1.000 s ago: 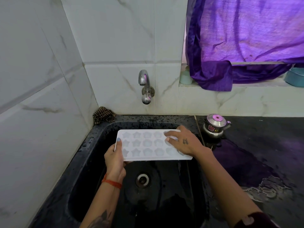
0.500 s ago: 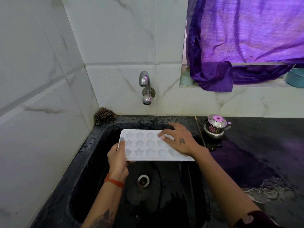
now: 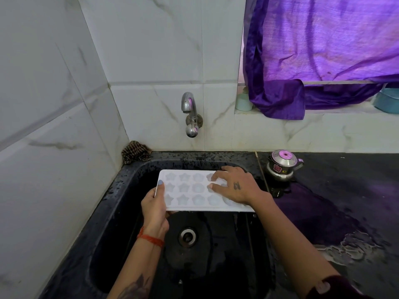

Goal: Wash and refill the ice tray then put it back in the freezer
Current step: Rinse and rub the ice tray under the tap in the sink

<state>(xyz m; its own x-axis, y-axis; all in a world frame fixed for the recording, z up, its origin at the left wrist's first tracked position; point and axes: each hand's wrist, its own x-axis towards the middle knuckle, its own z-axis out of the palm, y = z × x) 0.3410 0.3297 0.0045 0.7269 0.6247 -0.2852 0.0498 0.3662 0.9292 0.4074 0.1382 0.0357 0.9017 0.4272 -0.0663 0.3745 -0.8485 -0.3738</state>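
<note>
A white ice tray [image 3: 190,190] with star and flower shaped cells is held flat over the black sink [image 3: 121,212], below the chrome tap [image 3: 191,114]. My left hand [image 3: 156,207] grips the tray's left end, thumb on top and fingers underneath. My right hand [image 3: 235,186] lies on the tray's right half with its fingers spread and pressing into the cells. No water runs from the tap.
A small steel kettle [image 3: 280,167] stands on the wet black counter right of the sink. A striped cloth [image 3: 136,152] sits in the back left corner. A purple curtain [image 3: 319,50] hangs over the window ledge, which holds a pale cup [image 3: 244,102]. The drain [image 3: 187,236] lies below the tray.
My right hand has slid leftward across the tray's cells. The tray has shifted slightly toward the tap while my left hand keeps its grip.
</note>
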